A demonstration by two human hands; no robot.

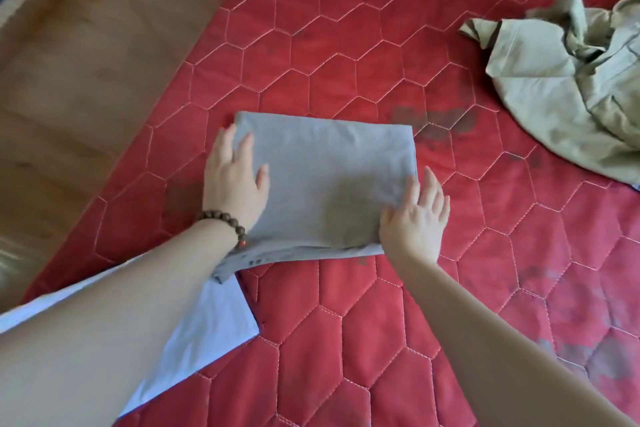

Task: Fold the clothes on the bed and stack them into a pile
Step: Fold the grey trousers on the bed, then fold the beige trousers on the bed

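Bed: red quilted cover with pale hexagon stitching and several dark smudges; it lies under both hands and fills most of the view. Beyond its edge, out past the left hand, is a brown wooden floor.

Khaki garment: unfolded and crumpled, on the cover well beyond and to the right of the right hand, partly cut off by the frame edge.

Grey garment: folded to a neat rectangle, flat on the cover, directly between and beneath the two hands. A loose corner sticks out from its lower layer just below the left wrist.

Pale blue cloth: flat on the cover, under the left forearm, nearer the person than the grey garment. The grey garment's near-left corner overlaps its far edge.

Left hand: palm down on the left end of the grey garment, fingers straight and slightly spread, tips reaching toward the far-left corner. It presses, with no pinch visible.

Right hand: at the near-right corner of the grey garment, fingers extended and spread; thumb side rests on the cloth, outer fingers over the red cover. No pinch visible.

Bead bracelet: dark brown beads, one orange, on the left wrist.
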